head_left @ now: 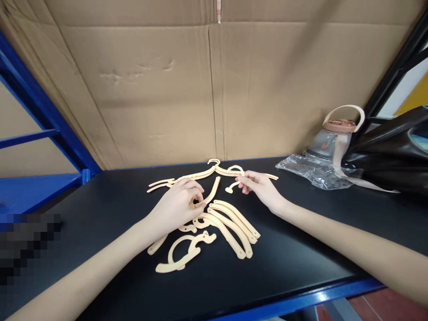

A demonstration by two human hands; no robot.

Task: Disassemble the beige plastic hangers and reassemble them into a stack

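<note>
My right hand pinches a cream plastic hanger hook, its curve up and its small foot hanging to the left. Thumb and fingers of my left hand close around the lower end of a curved hanger arm, which slants up to the right. Beyond both hands lies an assembled hanger, hook toward the cardboard. Several loose hanger arms fan out between and below my hands. Nearer me rest more hook and arm pieces, overlapping; others are partly hidden under my left hand.
The black tabletop has a blue front edge. At the back right stand a handled water bottle with a strap and a crumpled clear plastic bag. A cardboard sheet walls off the back, with a blue frame at left.
</note>
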